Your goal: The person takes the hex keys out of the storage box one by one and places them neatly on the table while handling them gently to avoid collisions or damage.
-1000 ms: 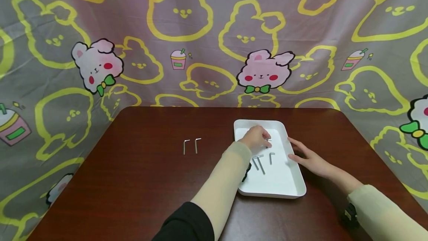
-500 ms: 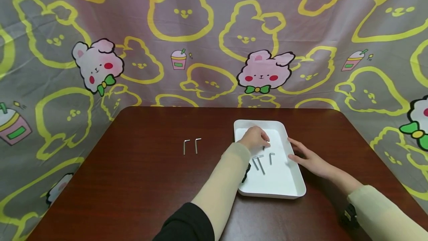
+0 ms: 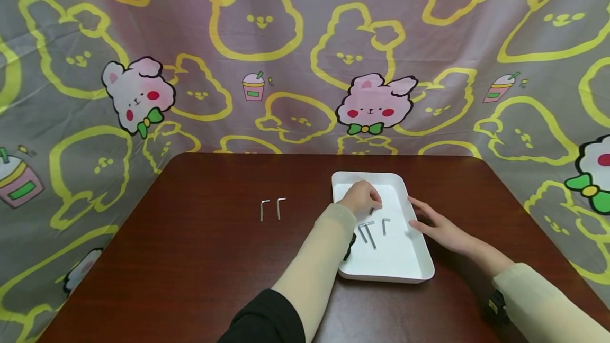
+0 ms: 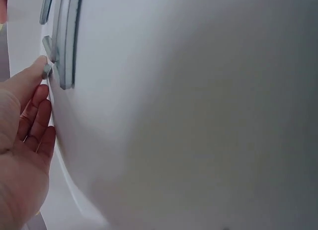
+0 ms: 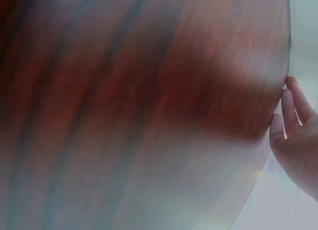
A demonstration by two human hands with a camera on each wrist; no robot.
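Note:
My left hand (image 3: pixel 360 198) reaches into the far half of a white tray (image 3: pixel 410 266). Between thumb and forefinger it pinches a hex key (image 4: pixel 47 71), most of which the fingers hide. Nearer to me in the tray lie two hex keys (image 3: pixel 370 236) close together, and a shorter hex key (image 3: pixel 385 226) sits to their right. My right hand (image 3: pixel 440 228) touches the tray's right side with extended fingertips. On the table to the left of the tray, two L-shaped hex keys (image 3: pixel 278 209) lie side by side, apart from each other.
The brown wooden table (image 3: pixel 190 258) carries the tray on its right half. Behind the table hangs a grey cloth (image 3: pixel 295 78) with yellow outlines and cartoon rabbits. My left forearm (image 3: pixel 314 263) crosses in front of the tray's left side.
My left hand's fingers have closed in on the hex key and drawn it slightly left and toward me. The right hand stays at the tray's side.

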